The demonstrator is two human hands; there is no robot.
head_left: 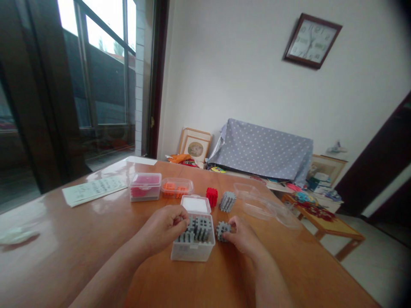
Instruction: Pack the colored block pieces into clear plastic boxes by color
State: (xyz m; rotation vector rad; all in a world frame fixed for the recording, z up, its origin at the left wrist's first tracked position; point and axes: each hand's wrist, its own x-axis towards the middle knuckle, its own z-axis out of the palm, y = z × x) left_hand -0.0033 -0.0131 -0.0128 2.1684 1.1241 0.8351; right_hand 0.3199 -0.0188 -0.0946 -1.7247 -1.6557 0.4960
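Note:
A clear plastic box [192, 252] with its lid raised stands in front of me, filled with grey interlocking blocks [203, 224]. Over the box's left side is my left hand [170, 222], its fingers closed in a pinch; whatever they hold, if anything, is hidden. Just right of the box, my right hand [242, 237] grips a grey notched block [222, 231] between thumb and fingers. Behind it stand a stack of grey pieces [227, 201] and a red block [212, 197].
Further back are a box of pink pieces [145, 187] and a clear tub of orange pieces [177, 188]. Printed sheets [94, 190] lie at left. Empty clear containers [266, 205] sit at right, near the table [154, 278] edge. A low wooden stool [340, 231] stands beyond.

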